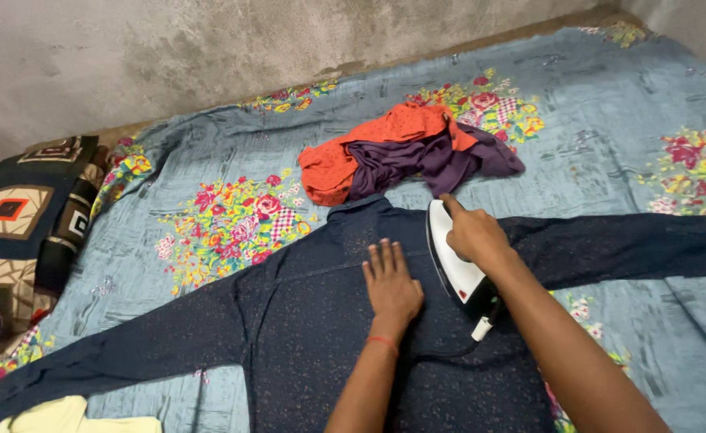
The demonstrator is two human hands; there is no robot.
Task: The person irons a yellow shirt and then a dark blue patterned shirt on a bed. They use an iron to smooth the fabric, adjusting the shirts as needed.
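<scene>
A dark blue shirt (321,321) lies spread back-up on a bed, sleeves stretched out to both sides. My left hand (391,285) rests flat on the shirt's back below the collar, fingers together; a red thread circles its wrist. My right hand (475,234) grips the handle of a white electric iron (454,265), which sits on the shirt just right of my left hand, its tip pointing toward the collar. The iron's black cord (459,346) trails back across the cloth.
The bed carries a blue floral sheet (609,104). A crumpled orange and purple garment pile (405,152) lies beyond the collar. A patterned pillow (16,232) sits at the left, pale yellow cloth (64,417) at the bottom left, a rough wall (209,40) behind.
</scene>
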